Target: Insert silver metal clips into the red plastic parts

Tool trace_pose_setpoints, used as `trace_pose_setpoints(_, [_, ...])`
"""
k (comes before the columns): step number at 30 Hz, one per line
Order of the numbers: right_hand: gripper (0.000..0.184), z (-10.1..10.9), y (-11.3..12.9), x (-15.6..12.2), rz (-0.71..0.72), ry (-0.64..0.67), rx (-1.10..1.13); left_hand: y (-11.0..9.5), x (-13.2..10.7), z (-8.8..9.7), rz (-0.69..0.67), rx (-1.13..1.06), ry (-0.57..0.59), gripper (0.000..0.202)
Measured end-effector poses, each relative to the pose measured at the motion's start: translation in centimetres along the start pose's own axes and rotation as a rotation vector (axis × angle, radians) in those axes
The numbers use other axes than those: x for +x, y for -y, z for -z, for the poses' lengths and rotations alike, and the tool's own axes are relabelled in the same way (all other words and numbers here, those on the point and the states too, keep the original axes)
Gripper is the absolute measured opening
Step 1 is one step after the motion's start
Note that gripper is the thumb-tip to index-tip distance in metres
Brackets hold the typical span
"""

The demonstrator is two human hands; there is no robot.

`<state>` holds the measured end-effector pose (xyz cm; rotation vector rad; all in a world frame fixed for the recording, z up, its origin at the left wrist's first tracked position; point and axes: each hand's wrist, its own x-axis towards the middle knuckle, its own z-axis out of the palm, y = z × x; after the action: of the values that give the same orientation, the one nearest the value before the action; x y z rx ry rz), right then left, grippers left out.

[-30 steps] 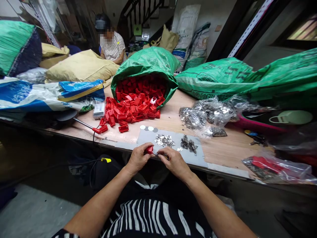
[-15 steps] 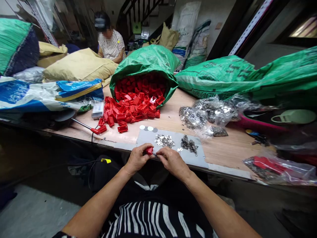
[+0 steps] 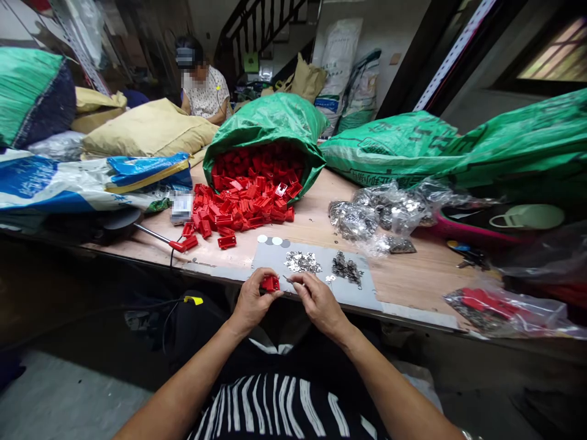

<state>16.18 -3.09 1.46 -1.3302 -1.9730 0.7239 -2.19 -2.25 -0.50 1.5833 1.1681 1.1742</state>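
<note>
Between the thumb and fingers of my left hand (image 3: 254,300) is a small red plastic housing (image 3: 270,283), its hollow side showing. My right hand (image 3: 318,304) pinches a thin metal piece (image 3: 288,279), whose tip points toward the housing with a small gap between them. I cannot make out the part of it inside my fingers. Both hands are over the front edge of a grey mat (image 3: 321,244). On the mat lie a pile of flat silvery metal plates (image 3: 302,262) and a pile of darker small metal parts (image 3: 347,267).
A green sack (image 3: 270,116) spills many red housings (image 3: 243,205) onto the table. Clear bags of metal parts (image 3: 355,219) lie to the right, near a pink tray (image 3: 452,229). A red-handled rod (image 3: 183,244) sticks out at left. Another person (image 3: 206,91) sits behind the sacks.
My hands have moved apart slightly. The metal piece has come away from the red housing, and the housing has turned so its hollow side shows. The camera view has shifted a little.
</note>
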Motion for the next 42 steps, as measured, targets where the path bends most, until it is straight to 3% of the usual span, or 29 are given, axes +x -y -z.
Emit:
trace_pose_setpoints(5, [0.016,0.9,0.9,-1.1,-0.07,0.121,0.23,-2.4,-0.8,-0.3,0.223,-0.527,-0.078,0.024])
trace_pose_setpoints(9, [0.031,1.3,2.4,-1.8,-0.028,0.205,0.238,-3.8,-1.3,-0.5,0.423,-0.991,-0.01,0.023])
trace_pose_setpoints(11, [0.036,1.5,3.0,-1.9,-0.014,0.223,0.221,-4.0,-1.6,-0.6,0.484,-1.13,0.016,0.023])
trace_pose_setpoints(15, [0.036,1.6,3.5,-1.8,0.015,0.207,0.185,-4.4,-2.0,-0.8,0.593,-1.257,-0.046,0.013])
trace_pose_setpoints(19, [0.033,1.5,3.3,-1.9,0.047,0.149,0.135,-5.1,-2.1,-1.1,0.692,-1.303,-0.082,0.013])
trace_pose_setpoints(23, [0.029,1.2,2.9,-1.8,0.079,0.042,0.116,-5.4,-2.2,-1.8,0.692,-1.337,-0.088,0.016])
trace_pose_setpoints(27, [0.036,0.9,2.5,-1.7,0.007,0.012,0.225,-5.3,-2.2,-2.1,0.683,-1.326,-0.062,0.014])
trace_pose_setpoints(30, [0.04,0.8,2.3,-1.8,-0.07,0.066,0.316,-4.8,-2.5,-1.8,0.66,-1.267,-0.033,0.015])
trace_pose_setpoints(33, [0.042,1.1,2.1,-2.0,-0.133,0.105,0.304,-3.1,-3.2,-1.7,0.651,-1.1,0.013,0.025])
trace_pose_setpoints(37, [0.042,1.4,1.5,-2.0,-0.154,0.108,0.213,0.8,-4.6,-2.2,0.699,-0.718,0.048,0.039])
trace_pose_setpoints(42, [0.039,1.2,1.5,-1.2,-0.115,0.132,0.126,4.8,-5.2,-2.3,0.662,-0.631,-0.039,0.04])
